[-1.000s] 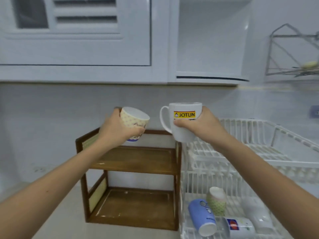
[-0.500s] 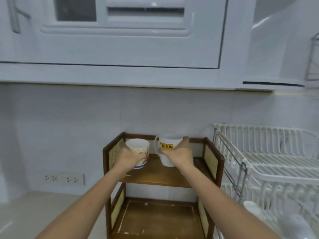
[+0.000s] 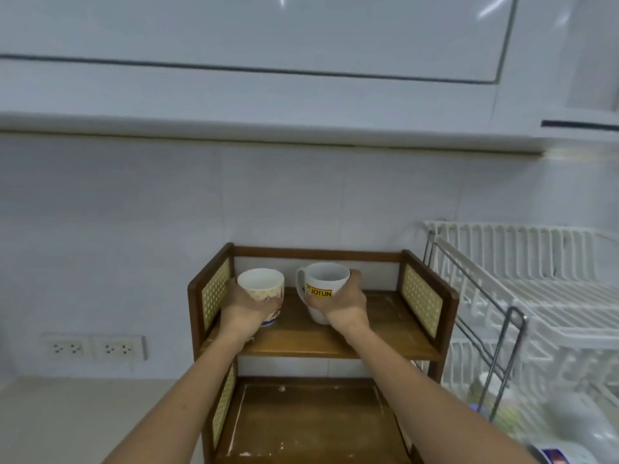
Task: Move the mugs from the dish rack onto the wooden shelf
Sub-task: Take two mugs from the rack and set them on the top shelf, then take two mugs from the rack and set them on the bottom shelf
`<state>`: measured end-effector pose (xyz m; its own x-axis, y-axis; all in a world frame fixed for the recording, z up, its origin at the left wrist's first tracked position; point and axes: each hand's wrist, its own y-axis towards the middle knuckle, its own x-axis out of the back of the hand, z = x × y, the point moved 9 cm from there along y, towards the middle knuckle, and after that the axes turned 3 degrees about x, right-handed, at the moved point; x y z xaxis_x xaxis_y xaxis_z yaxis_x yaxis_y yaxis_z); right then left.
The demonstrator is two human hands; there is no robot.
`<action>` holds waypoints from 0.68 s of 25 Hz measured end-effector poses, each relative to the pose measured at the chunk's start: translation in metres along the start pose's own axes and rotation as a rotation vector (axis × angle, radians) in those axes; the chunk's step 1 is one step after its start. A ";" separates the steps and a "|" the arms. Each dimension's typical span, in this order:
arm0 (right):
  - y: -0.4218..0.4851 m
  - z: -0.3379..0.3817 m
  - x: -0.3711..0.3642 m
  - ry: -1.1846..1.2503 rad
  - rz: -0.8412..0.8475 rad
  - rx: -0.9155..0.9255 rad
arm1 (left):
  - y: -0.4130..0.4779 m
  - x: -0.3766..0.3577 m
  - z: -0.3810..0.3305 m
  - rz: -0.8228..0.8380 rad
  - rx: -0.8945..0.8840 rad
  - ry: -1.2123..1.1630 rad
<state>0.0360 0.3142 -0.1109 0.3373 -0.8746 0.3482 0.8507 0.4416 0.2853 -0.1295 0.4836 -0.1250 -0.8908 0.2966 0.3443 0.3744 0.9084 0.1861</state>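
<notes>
A two-tier wooden shelf [image 3: 335,343] stands against the tiled wall. On its upper board my left hand [image 3: 246,311] grips a cream patterned mug [image 3: 263,289] at the left end, upright. Beside it my right hand [image 3: 341,306] wraps a white mug with a yellow JOTUN label [image 3: 323,284], also upright, its handle pointing left. Both mug bases look to be resting on the board. The white wire dish rack [image 3: 522,296] stands to the right; blurred mugs [image 3: 562,426] lie in its lower tier.
White wall cabinets hang overhead. Two wall sockets [image 3: 97,347] sit low on the left above a pale countertop [image 3: 67,420]. The shelf's lower board [image 3: 308,420] is bare wood. A metal rack post [image 3: 502,356] rises close to the shelf's right side.
Both hands carried the mugs from mid-air in front of the rack leftward onto the shelf's upper board and lowered them there. My view turned left and closer to the shelf.
</notes>
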 end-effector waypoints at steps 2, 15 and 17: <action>0.000 -0.003 -0.001 0.026 0.022 0.008 | 0.002 -0.002 0.001 0.039 0.002 0.010; -0.171 -0.021 0.157 -0.280 0.217 0.468 | -0.228 -0.070 -0.062 0.462 -0.723 0.005; -0.181 -0.051 0.206 -0.447 0.245 0.488 | -0.288 -0.104 -0.069 0.716 -0.860 0.036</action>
<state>-0.0284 0.0438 -0.1361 0.2089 -0.6191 0.7570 0.4579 0.7459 0.4837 -0.1267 0.1709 -0.1506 -0.3955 0.6479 0.6510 0.8636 0.0210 0.5037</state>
